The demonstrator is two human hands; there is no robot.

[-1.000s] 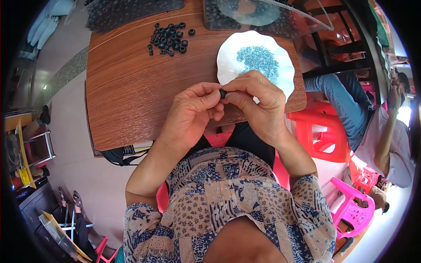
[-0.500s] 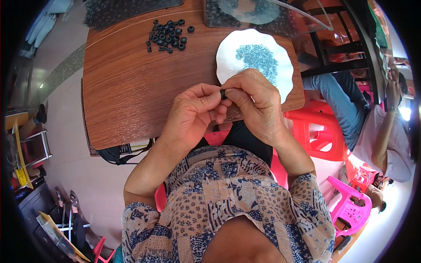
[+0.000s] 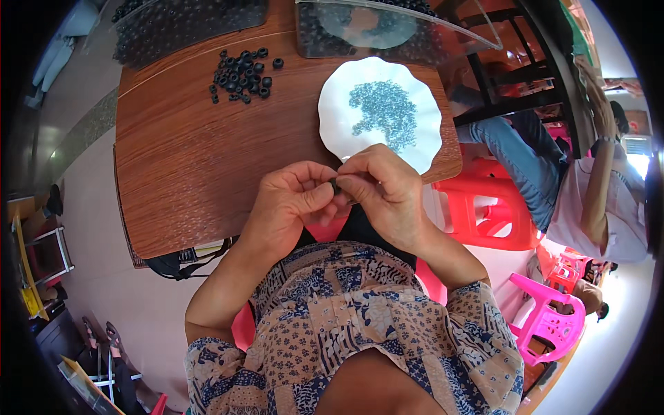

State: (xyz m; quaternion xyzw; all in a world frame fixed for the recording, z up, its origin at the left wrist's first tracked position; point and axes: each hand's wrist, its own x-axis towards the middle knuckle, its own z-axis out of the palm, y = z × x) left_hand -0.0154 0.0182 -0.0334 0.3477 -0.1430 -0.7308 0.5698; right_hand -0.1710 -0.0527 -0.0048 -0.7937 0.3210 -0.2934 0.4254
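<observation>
Both my hands meet over the table's near edge, just below a white scalloped plate (image 3: 333, 117). Between the thumb and fingers of my left hand (image 3: 285, 207) is a small black knob-like piece (image 3: 335, 185). My right hand (image 3: 389, 194) pinches at the same piece from the other side, its thumb against it. My fingers hide most of the piece. A scatter of tiny clear bluish bits (image 3: 387, 111) lies on the plate. Loose black pieces (image 3: 242, 72) of similar look form a pile at the table's far left.
Two clear bins, one at the far left (image 3: 187, 31) and one at the far right (image 3: 332, 45), hold many dark pieces. The brown wooden table (image 3: 180, 152) ends just before my lap. A red stool (image 3: 491, 214) and a seated person in jeans (image 3: 519, 166) are at the right.
The view has shifted, so the table and plate sit further left and a little lower. My hands still pinch the black piece, now just clear of the plate's near rim.
</observation>
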